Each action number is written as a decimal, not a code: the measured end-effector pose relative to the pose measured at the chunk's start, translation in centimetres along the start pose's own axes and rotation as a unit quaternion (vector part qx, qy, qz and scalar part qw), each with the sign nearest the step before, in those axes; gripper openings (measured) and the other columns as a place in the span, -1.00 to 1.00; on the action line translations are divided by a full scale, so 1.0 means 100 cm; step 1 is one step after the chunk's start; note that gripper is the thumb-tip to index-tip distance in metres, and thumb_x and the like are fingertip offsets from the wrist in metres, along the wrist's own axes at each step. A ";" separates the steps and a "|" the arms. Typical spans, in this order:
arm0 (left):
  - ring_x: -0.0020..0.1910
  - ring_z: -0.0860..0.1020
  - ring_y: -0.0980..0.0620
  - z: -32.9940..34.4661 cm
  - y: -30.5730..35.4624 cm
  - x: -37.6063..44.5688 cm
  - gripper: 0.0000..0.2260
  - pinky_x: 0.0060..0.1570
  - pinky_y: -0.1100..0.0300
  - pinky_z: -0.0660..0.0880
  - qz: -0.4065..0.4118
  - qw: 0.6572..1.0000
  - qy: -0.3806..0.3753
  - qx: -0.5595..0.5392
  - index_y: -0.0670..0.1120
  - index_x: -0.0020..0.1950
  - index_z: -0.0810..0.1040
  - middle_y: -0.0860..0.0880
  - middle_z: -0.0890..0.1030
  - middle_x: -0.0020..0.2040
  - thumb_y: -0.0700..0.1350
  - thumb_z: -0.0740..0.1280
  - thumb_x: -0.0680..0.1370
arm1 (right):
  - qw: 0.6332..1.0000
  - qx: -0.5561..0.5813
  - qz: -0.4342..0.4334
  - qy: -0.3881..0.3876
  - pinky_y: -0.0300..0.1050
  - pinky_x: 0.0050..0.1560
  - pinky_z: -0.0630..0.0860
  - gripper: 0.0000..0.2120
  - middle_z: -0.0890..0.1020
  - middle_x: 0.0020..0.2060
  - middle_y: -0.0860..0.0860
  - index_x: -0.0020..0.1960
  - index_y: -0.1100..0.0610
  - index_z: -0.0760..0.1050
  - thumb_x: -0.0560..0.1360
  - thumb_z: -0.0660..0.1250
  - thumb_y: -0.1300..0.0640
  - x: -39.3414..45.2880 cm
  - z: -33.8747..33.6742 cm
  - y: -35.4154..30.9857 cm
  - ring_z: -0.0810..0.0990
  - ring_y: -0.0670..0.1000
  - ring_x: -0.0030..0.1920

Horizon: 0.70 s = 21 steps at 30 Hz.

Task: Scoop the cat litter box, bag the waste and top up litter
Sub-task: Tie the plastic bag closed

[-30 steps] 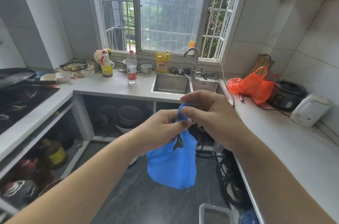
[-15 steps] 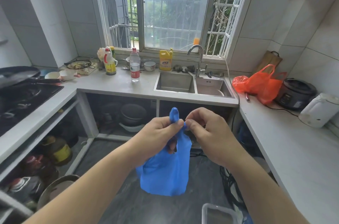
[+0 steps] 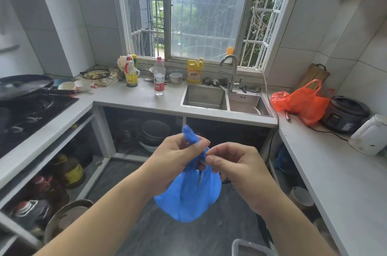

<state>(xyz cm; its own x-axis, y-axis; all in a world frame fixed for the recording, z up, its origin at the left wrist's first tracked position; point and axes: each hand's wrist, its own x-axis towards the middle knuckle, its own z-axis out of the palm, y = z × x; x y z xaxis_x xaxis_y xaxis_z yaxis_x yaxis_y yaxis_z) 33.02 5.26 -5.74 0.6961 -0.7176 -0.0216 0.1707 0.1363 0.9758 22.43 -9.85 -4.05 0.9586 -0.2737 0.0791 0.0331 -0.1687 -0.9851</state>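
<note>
Hands meet in front of the person at chest height, over the dark floor (image 3: 188, 239); the left hand (image 3: 173, 161) has its fingers curled round the twisted neck of a blue plastic bag (image 3: 188, 197), one blue handle poking up above the knuckles; the right hand (image 3: 236, 163) pinches the bag's neck from the other side, thumb and forefinger closed on the blue film; the bag hangs below both hands, bulging and rounded at the bottom, clear of the floor; behind, a grey tabletop (image 3: 138, 98) runs under the window with a steel sink (image 3: 225, 100) and a water bottle (image 3: 159, 76); on the right-hand tabletop lies an orange bag (image 3: 305, 102) beside a dark rice cooker (image 3: 343, 113).
</note>
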 end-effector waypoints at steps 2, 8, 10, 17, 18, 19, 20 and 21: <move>-0.09 0.63 -0.17 -0.006 0.001 -0.005 -0.77 -0.08 0.06 0.59 -0.010 1.000 -0.019 -0.007 -0.26 0.15 0.61 -0.28 0.66 -0.04 -0.17 0.45 0.54 | 1.000 -0.011 -0.001 -0.011 -0.05 -0.13 0.58 -0.96 0.73 -0.16 0.08 -0.11 0.11 0.72 0.46 0.52 0.23 0.002 0.001 0.002 0.68 0.04 -0.16; -0.02 0.65 -0.23 -0.022 0.011 -0.009 -0.82 0.08 0.00 0.60 0.010 0.997 -0.053 0.063 -0.18 0.11 0.67 -0.38 0.65 0.03 -0.32 0.46 0.52 | 0.989 -0.146 0.023 0.022 -0.21 -0.15 0.55 -0.57 0.62 -0.13 -0.10 0.11 -0.12 0.56 0.31 0.64 0.00 0.010 0.001 0.006 0.54 -0.17 -0.22; -0.01 0.67 -0.20 -0.026 0.014 -0.010 -0.82 0.06 0.05 0.60 0.016 0.994 -0.063 0.087 -0.16 0.09 0.67 -0.29 0.69 0.02 -0.33 0.47 0.51 | 0.991 -0.117 0.031 -0.052 -0.10 -0.01 0.63 -0.58 0.69 -0.06 -0.07 0.16 -0.12 0.56 0.36 0.61 -0.01 0.013 0.000 0.005 0.66 -0.10 -0.09; -0.03 0.71 -0.02 -0.029 0.011 -0.009 -0.80 0.03 0.11 0.63 0.107 0.964 0.001 0.243 -0.07 0.01 0.69 -0.02 0.73 -0.06 -0.31 0.53 0.46 | 0.986 -0.162 0.014 -0.036 0.22 0.03 0.62 -0.77 0.72 -0.14 0.03 0.03 -0.10 0.65 0.38 0.50 -0.05 0.023 0.007 0.014 0.70 0.13 -0.06; -0.04 0.70 0.03 -0.029 0.009 -0.008 -0.80 0.03 0.13 0.63 0.127 0.954 0.011 0.272 -0.05 0.01 0.69 0.02 0.73 -0.07 -0.30 0.54 0.46 | 0.985 -0.167 0.013 -0.034 0.22 0.01 0.62 -0.80 0.72 -0.15 0.03 0.03 -0.10 0.65 0.40 0.49 -0.03 0.024 0.007 0.015 0.69 0.13 -0.07; -0.05 0.70 0.05 -0.029 0.006 -0.008 -0.79 0.02 0.15 0.63 0.144 0.945 0.020 0.291 -0.04 0.01 0.69 0.05 0.72 -0.08 -0.29 0.54 0.46 | 0.985 -0.167 0.012 -0.031 0.22 0.00 0.62 -0.82 0.71 -0.15 0.04 0.02 -0.10 0.65 0.42 0.49 -0.01 0.025 0.008 0.016 0.69 0.14 -0.08; -0.05 0.70 0.07 -0.029 0.004 -0.007 -0.78 0.00 0.17 0.63 0.159 0.939 0.029 0.304 -0.02 0.01 0.68 0.07 0.72 -0.08 -0.29 0.54 0.46 | 0.985 -0.171 0.010 -0.026 0.22 -0.01 0.62 -0.84 0.71 -0.16 0.05 0.01 -0.10 0.65 0.43 0.49 0.00 0.025 0.008 0.016 0.68 0.16 -0.08; -0.06 0.70 0.07 -0.030 0.002 -0.007 -0.77 -0.02 0.18 0.63 0.174 0.932 0.040 0.315 -0.02 0.01 0.68 0.08 0.72 -0.09 -0.29 0.54 0.45 | 0.984 -0.176 0.008 -0.022 0.21 -0.01 0.62 -0.85 0.71 -0.16 0.07 0.01 -0.10 0.66 0.44 0.48 0.01 0.026 0.009 0.016 0.67 0.17 -0.08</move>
<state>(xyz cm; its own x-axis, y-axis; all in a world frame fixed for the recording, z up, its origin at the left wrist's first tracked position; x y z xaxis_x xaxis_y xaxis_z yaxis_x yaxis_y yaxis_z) 34.65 7.77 -6.20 0.6868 -0.6487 0.3278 -0.5001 -0.0946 0.8608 25.19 -9.99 -5.54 0.9699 -0.2386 0.0489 -0.0751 -0.4841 -0.8718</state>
